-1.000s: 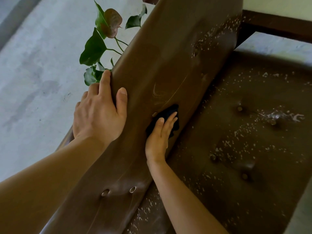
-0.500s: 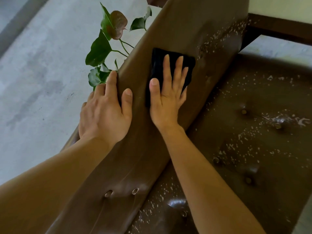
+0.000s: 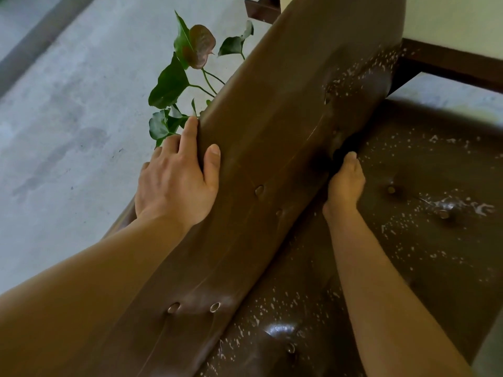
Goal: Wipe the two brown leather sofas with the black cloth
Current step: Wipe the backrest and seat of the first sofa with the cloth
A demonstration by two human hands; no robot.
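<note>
A brown leather sofa fills the frame: its backrest (image 3: 272, 137) runs diagonally from bottom left to top right, and its buttoned seat (image 3: 424, 254) lies to the right, flecked with white specks. My left hand (image 3: 177, 180) rests over the backrest's top edge, thumb on the front face. My right hand (image 3: 343, 183) is low on the backrest's front, near the crease with the seat. It presses the black cloth (image 3: 330, 156) against the leather. Only a dark blurred patch of cloth shows past the fingers, which are mostly hidden.
A green-leaved plant (image 3: 185, 77) stands just behind the backrest, beside my left hand. Grey concrete floor (image 3: 68, 104) spreads to the left. A dark wooden frame (image 3: 449, 66) and pale wall lie beyond the seat's far end.
My right hand has swept the cloth from high on the backrest down to the crease by the seat. My left hand has stayed on the top edge.
</note>
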